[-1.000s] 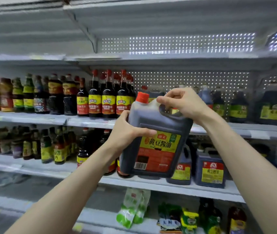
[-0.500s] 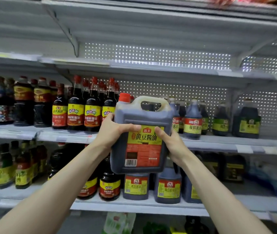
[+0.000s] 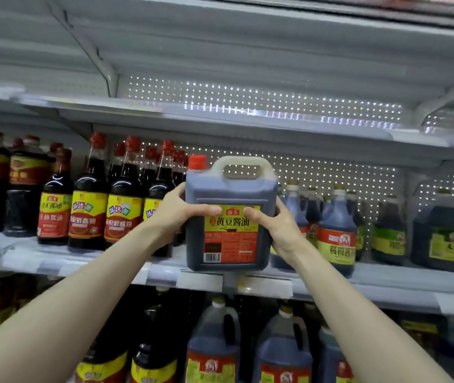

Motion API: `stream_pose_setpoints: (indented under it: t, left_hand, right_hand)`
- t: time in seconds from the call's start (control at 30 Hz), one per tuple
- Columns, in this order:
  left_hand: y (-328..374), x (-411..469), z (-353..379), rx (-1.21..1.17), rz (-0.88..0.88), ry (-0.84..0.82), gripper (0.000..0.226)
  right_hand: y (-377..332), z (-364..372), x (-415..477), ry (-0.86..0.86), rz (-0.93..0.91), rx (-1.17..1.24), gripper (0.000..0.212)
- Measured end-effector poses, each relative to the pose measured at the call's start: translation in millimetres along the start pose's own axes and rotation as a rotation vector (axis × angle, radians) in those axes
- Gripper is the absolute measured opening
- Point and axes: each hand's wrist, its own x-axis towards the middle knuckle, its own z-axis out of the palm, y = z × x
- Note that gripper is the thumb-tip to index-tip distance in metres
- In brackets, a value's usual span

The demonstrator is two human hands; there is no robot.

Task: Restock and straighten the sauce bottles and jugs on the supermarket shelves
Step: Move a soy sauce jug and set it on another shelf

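1 big soy sauce jug (image 3: 231, 194) is up in front of the middle shelf (image 3: 330, 286), and 2 hands hold it. The left hand (image 3: 176, 214) grips its left side and the right hand (image 3: 279, 230) grips its right side, so the jug sits right between them. Both thumbs (image 3: 209, 210) lie across the front, on the top of the yellow and red label (image 3: 231, 239), with a small gap between the 2 thumb tips. The jug stands straight up. It has 1 red cap (image 3: 197, 162) at the top left and 1 pale handle (image 3: 243, 161) on top. Its bottom is right at the front edge of the shelf; I cannot tell if it rests there or hangs just above.

To the left on the same shelf stand 4 tall bottles (image 3: 89, 205) with red caps in the front row, and the 4th is partly behind the left hand. More stand behind them, too hidden to count. Further left are 2 fat bottles (image 3: 26, 186). To the right are blue-looking jugs (image 3: 336, 230) — 1 in front, others hidden behind — and then 2 dark jugs (image 3: 441, 239) with green and yellow labels. On the shelf below, 2 side-handle jugs (image 3: 212, 346) show in front.
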Motion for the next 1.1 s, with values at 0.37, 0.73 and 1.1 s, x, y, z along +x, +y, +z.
stream_pose_setpoints:
  t: [0.37, 0.73, 1.1]
  left_hand:
    - [-55.2, 93.9, -13.2, -0.055, -0.06, -0.022, 0.071]
    - [-93.4, 112.4, -9.3, -0.213, -0.109, 0.065, 0.071]
    - [-116.8, 94.3, 1.1, -0.125, -0.047, 0.114, 0.056]
  right_hand:
    - [61.6, -6.8, 71.9, 0.104, 0.062, 0.056, 0.076]
    - [88.1, -4.0, 88.6, 0.175, 0.124, 0.034, 0.066]
    - [95.7, 0.8, 84.3, 0.185, 0.114, -0.007, 0.053]
